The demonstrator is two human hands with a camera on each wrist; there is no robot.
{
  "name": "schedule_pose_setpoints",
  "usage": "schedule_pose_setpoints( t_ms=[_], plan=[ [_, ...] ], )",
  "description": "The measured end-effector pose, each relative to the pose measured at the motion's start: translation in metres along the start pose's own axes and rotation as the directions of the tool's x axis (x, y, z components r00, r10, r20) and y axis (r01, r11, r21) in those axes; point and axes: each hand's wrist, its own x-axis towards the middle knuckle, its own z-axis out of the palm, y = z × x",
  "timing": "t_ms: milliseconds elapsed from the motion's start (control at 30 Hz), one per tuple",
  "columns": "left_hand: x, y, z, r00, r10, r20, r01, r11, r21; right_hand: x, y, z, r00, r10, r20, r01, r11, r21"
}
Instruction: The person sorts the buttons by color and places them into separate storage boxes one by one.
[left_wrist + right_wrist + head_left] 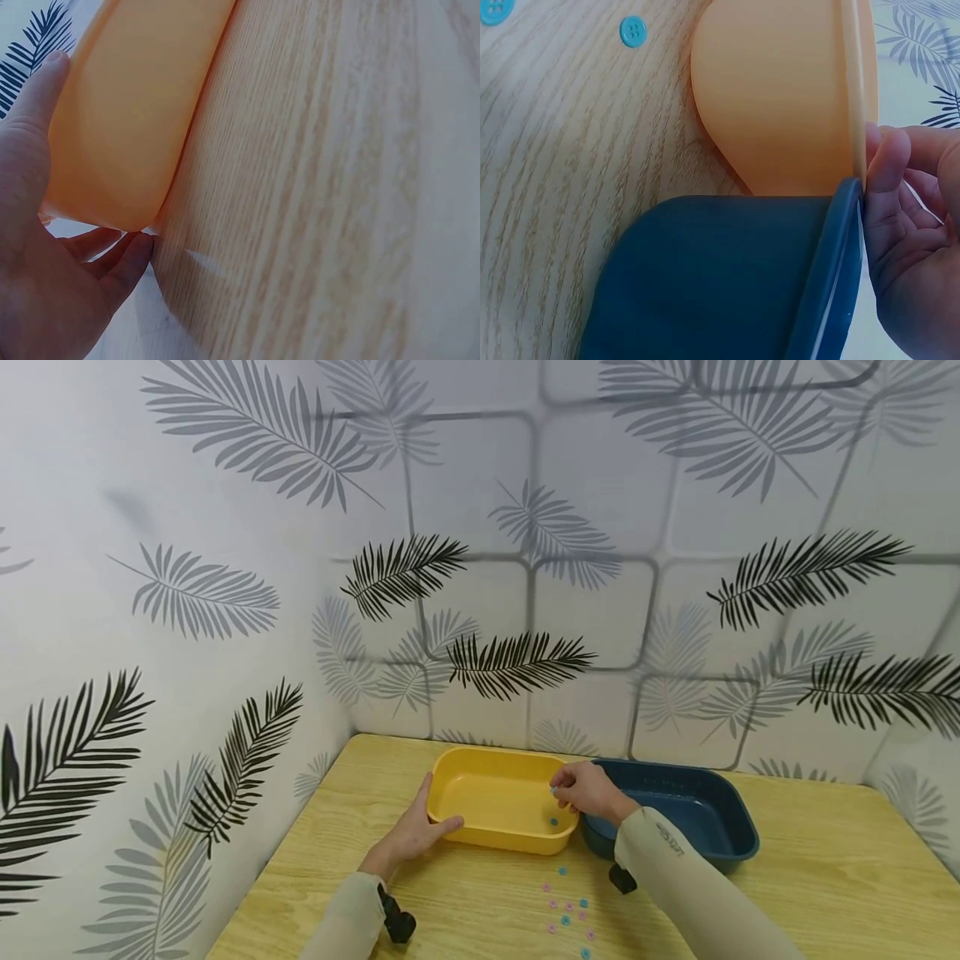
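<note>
A yellow plastic basin [487, 839] stands on the table, its left end held by my left hand [412, 833]. The thumb lies at the near rim and the other fingers go round the left side. In the left wrist view the left hand [52, 247] touches the basin's outer wall [127, 120]. Over the basin's right end, my right hand [588, 789] pinches a small blue button [553, 789]. That button is hidden in the right wrist view, behind the rim and fingers. Another blue button [553, 821] lies inside the yellow basin.
A dark blue basin [738, 827] touches the yellow basin's right end, beneath my right forearm. Several loose blue buttons [583, 902] and pink buttons [552, 903] lie on the wooden table [465, 910] in front. A patterned wall [480, 610] rises behind the table.
</note>
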Motion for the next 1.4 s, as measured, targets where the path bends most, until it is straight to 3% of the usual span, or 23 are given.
schedule_pose_setpoints(
  t_ms=[367, 733, 1000, 1200, 1400],
  plan=[
    [-0.001, 0.001, 0.0, 1.0, 0.004, 0.008, -0.004, 1.0, -0.025, 0.001, 0.0, 0.001, 1.0, 0.013, -0.019, -0.013, 1.0, 0.0],
    [-0.002, 0.003, 0.002, 1.0, -0.004, 0.007, 0.005, 1.0, -0.023, -0.011, 0.0, -0.001, 1.0, -0.013, -0.025, 0.011, 0.998, -0.059],
    [-0.002, 0.004, 0.002, 1.0, -0.021, 0.005, 0.021, 1.0, -0.014, -0.034, -0.002, -0.008, 0.991, -0.112, 0.069, 0.118, 0.988, -0.097],
    [0.001, 0.001, 0.003, 1.0, -0.02, 0.007, 0.02, 1.0, -0.022, -0.052, -0.004, -0.012, 0.967, -0.217, 0.13, 0.233, 0.964, -0.126],
    [0.0, 0.002, 0.002, 1.0, -0.022, 0.002, 0.022, 1.0, -0.005, -0.072, -0.004, -0.007, 0.949, -0.263, 0.173, 0.287, 0.948, -0.135]
  ],
)
